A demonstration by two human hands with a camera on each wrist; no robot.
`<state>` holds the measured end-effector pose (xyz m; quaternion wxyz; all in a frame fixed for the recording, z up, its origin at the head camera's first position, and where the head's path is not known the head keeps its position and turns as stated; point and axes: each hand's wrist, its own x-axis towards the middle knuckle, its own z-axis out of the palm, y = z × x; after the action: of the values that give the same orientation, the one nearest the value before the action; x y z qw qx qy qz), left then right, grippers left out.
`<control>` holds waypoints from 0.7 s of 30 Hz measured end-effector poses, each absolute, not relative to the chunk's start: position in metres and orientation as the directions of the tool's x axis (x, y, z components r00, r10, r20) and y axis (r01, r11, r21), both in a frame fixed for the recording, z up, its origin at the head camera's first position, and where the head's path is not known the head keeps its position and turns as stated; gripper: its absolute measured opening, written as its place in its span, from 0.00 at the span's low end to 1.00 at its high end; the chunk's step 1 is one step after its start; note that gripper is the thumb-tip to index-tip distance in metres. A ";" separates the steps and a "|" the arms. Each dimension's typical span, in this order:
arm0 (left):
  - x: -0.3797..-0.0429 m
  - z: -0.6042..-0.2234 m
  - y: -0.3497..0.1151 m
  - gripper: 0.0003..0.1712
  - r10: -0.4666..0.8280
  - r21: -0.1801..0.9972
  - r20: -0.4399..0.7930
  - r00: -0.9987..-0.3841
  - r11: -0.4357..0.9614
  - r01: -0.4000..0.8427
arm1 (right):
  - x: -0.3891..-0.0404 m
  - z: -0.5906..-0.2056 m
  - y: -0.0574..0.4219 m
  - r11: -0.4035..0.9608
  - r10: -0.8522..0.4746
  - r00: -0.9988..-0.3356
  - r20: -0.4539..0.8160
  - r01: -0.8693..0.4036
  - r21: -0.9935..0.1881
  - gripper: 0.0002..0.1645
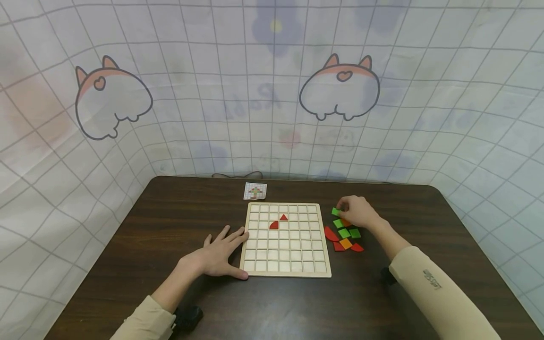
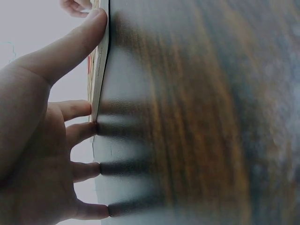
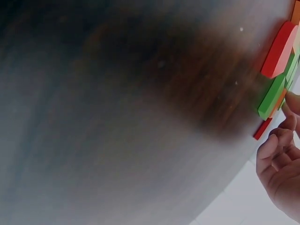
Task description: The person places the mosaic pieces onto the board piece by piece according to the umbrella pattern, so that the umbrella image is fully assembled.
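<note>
A pale wooden grid board [image 1: 285,274] lies flat on the table. On it are a red triangle [image 1: 283,217] and a red quarter-circle piece [image 1: 274,225], in neighbouring cells set diagonally. My left hand [image 1: 218,255] lies with spread fingers along the board's left edge, thumb at its lower left corner; the left wrist view shows its fingertips on the table and at the rim. Beyond the board's right side, my right hand [image 1: 359,211] pinches a green square tile [image 1: 335,212] between thumb and fingers. In the right wrist view its other fingers [image 3: 267,147] are curled.
Beneath and in front of my right hand lie several loose pieces: green squares [image 1: 344,233], an orange square [image 1: 345,243] and red pieces [image 1: 330,233]. A small printed pattern card [image 1: 255,191] sits behind the board. A patterned cloth [image 1: 272,118] hangs past the table's back edge.
</note>
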<state>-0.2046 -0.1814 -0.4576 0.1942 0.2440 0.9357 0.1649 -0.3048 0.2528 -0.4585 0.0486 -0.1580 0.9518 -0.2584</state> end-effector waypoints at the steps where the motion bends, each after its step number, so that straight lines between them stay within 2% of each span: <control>1: -0.205 -0.458 -0.181 0.63 0.521 0.403 -0.283 -0.805 0.826 0.393 | -0.305 -0.459 0.253 0.815 -0.328 -0.945 -0.009 -0.278 -0.509 0.11; 6: -0.205 -0.458 -0.181 0.63 0.522 0.403 -0.284 -0.805 0.826 0.394 | -0.308 -0.462 0.255 0.810 -0.331 -0.943 0.004 -0.286 -0.512 0.13; 14: -0.205 -0.457 -0.181 0.63 0.520 0.408 -0.286 -0.805 0.826 0.389 | -0.310 -0.466 0.262 0.807 -0.276 -0.961 -0.009 -0.227 -0.545 0.18; 21: -0.205 -0.457 -0.182 0.63 0.524 0.412 -0.282 -0.804 0.823 0.392 | -0.312 -0.468 0.263 0.795 -0.276 -0.961 -0.022 -0.215 -0.567 0.18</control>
<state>-0.2049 -0.1815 -0.4568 0.1951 0.2448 0.9346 0.1691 -0.3125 0.2629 -0.4678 0.0519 -0.1297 0.9460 -0.2926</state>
